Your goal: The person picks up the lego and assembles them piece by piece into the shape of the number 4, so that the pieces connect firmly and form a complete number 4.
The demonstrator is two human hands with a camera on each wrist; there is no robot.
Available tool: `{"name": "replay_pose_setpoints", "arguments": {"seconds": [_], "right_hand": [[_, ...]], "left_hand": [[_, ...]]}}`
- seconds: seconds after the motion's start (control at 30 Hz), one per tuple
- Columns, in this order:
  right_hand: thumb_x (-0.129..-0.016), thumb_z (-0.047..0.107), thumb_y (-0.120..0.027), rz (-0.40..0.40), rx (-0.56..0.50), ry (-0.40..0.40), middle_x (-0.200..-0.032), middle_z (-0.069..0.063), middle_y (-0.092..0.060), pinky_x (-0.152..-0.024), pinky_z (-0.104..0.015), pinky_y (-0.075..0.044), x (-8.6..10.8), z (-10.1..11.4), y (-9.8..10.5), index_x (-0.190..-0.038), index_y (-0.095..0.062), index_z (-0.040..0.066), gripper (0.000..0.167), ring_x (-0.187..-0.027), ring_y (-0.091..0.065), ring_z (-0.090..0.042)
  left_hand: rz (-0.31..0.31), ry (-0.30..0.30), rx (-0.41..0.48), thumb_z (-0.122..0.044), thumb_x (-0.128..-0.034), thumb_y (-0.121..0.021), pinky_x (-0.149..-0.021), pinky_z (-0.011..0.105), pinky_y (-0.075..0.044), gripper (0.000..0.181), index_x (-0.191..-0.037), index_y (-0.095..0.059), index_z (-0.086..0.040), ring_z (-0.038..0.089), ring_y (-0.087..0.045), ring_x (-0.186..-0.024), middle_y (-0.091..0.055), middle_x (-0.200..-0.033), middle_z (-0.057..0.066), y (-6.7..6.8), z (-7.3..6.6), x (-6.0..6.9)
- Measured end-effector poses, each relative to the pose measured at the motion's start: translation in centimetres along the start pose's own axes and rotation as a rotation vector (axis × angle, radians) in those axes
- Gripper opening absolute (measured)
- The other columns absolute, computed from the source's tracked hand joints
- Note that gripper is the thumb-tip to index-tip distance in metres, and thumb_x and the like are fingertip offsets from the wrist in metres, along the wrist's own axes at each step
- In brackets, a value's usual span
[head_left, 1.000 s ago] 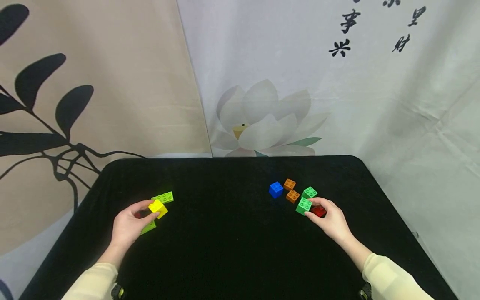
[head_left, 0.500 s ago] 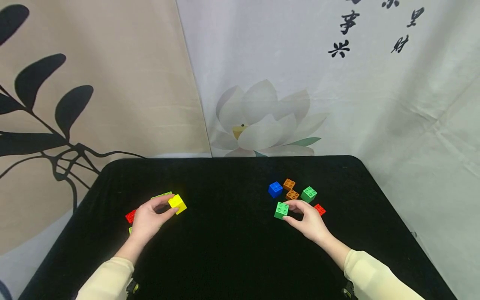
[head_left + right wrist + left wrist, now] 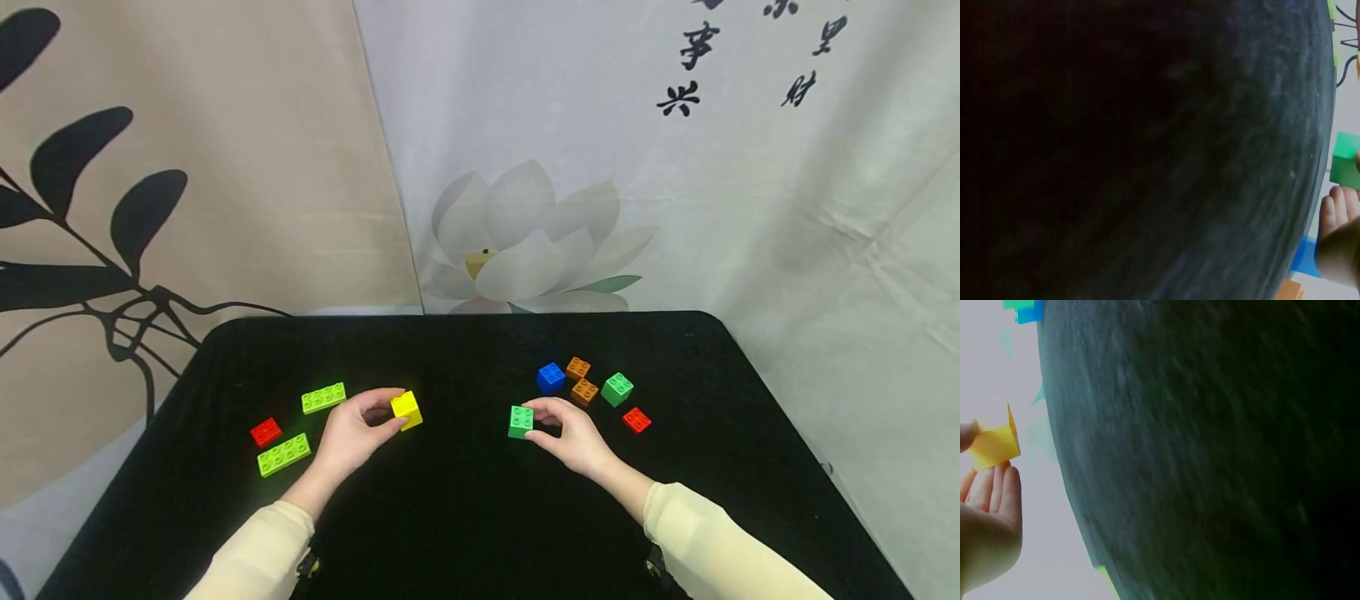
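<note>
Left of the middle, my left hand (image 3: 356, 433) pinches a yellow building brick (image 3: 407, 410) between thumb and fingers. The same yellow brick (image 3: 996, 447) shows at the left edge of the left wrist view. Across from it, my right hand (image 3: 573, 435) pinches a green square brick (image 3: 521, 422), studs upward. That green brick (image 3: 1346, 160) is partly cut off in the right wrist view. A gap of dark cloth separates the two held bricks. Behind and beside my left hand lie two lime long bricks, one farther off (image 3: 323, 397) and one nearer (image 3: 284, 455).
A red brick (image 3: 266, 432) lies between the lime ones. To the right are a blue brick (image 3: 551, 378), two orange bricks (image 3: 584, 391), a second green brick (image 3: 617, 388) and another red brick (image 3: 637, 419). A printed curtain (image 3: 300, 167) hangs behind the black table (image 3: 465, 517).
Both hands have moved inward with their bricks, the left one rightward and the right one leftward. The red and lime bricks on the left and the red brick on the right are uncovered.
</note>
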State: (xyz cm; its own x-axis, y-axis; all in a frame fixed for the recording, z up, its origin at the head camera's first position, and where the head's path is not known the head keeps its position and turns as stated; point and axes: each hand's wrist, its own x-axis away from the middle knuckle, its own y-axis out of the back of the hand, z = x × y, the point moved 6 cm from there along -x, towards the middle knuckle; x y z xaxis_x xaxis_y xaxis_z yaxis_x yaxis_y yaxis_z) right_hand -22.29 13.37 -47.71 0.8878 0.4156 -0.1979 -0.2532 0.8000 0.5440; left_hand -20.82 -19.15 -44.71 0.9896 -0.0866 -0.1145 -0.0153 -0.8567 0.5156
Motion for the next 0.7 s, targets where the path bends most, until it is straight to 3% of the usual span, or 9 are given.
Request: {"name": "replay_pose_setpoints", "arguments": {"seconds": [0.2,0.37,0.6,0.7], "right_hand": [[-0.089,0.011,-0.073,0.003,-0.018,0.014,-0.114,-0.005,-0.066,-0.091,-0.036,-0.054,-1.0,0.2,-1.1,-0.123,-0.062,0.009,0.036,-0.104,-0.064,-0.020],[-0.089,0.009,-0.072,0.012,-0.021,0.016,-0.114,-0.008,-0.065,-0.091,-0.039,-0.054,-1.6,0.5,-1.9,-0.123,-0.062,0.006,0.035,-0.104,-0.064,-0.024],[-0.088,-0.006,-0.068,0.054,-0.101,-0.012,-0.115,-0.024,-0.063,-0.093,-0.055,-0.049,-1.5,5.0,-1.9,-0.121,-0.058,-0.009,0.034,-0.107,-0.061,-0.043],[-0.088,-0.007,-0.067,0.060,-0.105,-0.017,-0.115,-0.024,-0.062,-0.094,-0.054,-0.050,-1.6,5.3,-2.2,-0.121,-0.058,-0.010,0.034,-0.106,-0.061,-0.043]], "left_hand": [[0.023,-0.007,0.002,-0.007,-0.0822,-0.081,-0.092,0.045,-0.054,0.040,-0.120,-0.069,-0.009,0.027,-0.066,-0.104,-0.067,-0.120,0.010,-1.5,-0.6,-0.2],[0.048,-0.012,0.018,-0.007,-0.0809,-0.082,-0.092,0.044,-0.054,0.041,-0.120,-0.069,-0.011,0.025,-0.066,-0.104,-0.067,-0.119,0.007,-2.5,-1.2,-0.3],[0.060,-0.035,0.043,-0.006,-0.0792,-0.083,-0.091,0.041,-0.054,0.042,-0.118,-0.070,-0.012,0.022,-0.066,-0.102,-0.068,-0.116,0.004,-3.6,-2.0,-0.3],[0.058,-0.032,0.054,-0.006,-0.0788,-0.084,-0.090,0.040,-0.055,0.042,-0.118,-0.070,-0.013,0.022,-0.067,-0.101,-0.068,-0.115,0.003,-3.9,-2.3,-0.4]]}}
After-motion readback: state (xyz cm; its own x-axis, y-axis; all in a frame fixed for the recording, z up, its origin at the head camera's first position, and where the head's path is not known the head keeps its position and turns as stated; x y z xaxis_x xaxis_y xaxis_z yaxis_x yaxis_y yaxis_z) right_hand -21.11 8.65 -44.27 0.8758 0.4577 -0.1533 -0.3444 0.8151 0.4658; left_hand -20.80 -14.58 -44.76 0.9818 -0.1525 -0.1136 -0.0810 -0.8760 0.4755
